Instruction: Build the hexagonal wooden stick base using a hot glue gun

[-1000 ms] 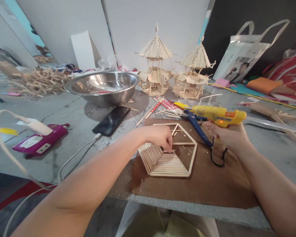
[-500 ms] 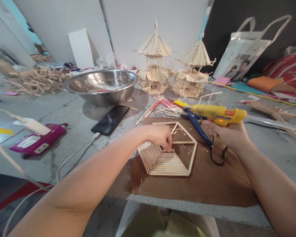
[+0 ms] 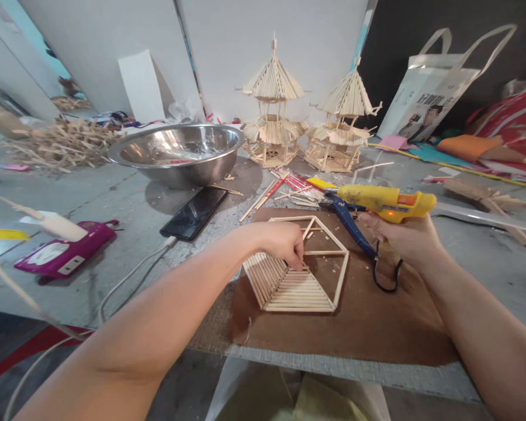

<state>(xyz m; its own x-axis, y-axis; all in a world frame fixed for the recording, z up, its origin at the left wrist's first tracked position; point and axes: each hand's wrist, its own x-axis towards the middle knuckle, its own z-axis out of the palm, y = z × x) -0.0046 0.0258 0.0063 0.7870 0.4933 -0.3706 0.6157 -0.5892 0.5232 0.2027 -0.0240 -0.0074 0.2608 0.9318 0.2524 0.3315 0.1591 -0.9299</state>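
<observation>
A hexagonal frame of thin wooden sticks (image 3: 304, 292) lies on a brown board (image 3: 350, 333); its left and front sections are filled with rows of sticks. My left hand (image 3: 284, 241) is over the frame's middle, fingers pinched down at the inner tip of the front section. Whatever is between those fingertips is too small and hidden to make out. My right hand (image 3: 398, 234) grips a yellow hot glue gun (image 3: 377, 200), raised over the board's right side with its nozzle pointing left and a small orange light lit. Blue-handled pliers (image 3: 353, 225) lie just beneath it.
Two wooden-stick pagoda models (image 3: 274, 117) stand at the back. A steel bowl (image 3: 179, 155), a black phone (image 3: 195, 213) on a cable and a purple power strip (image 3: 65, 248) are on the left. Loose sticks (image 3: 263, 199) lie behind the board; a white bag (image 3: 433, 93) stands back right.
Both hands keep almost the same pose, the left pinching at the frame and the right holding the glue gun. The whole view has shifted very slightly.
</observation>
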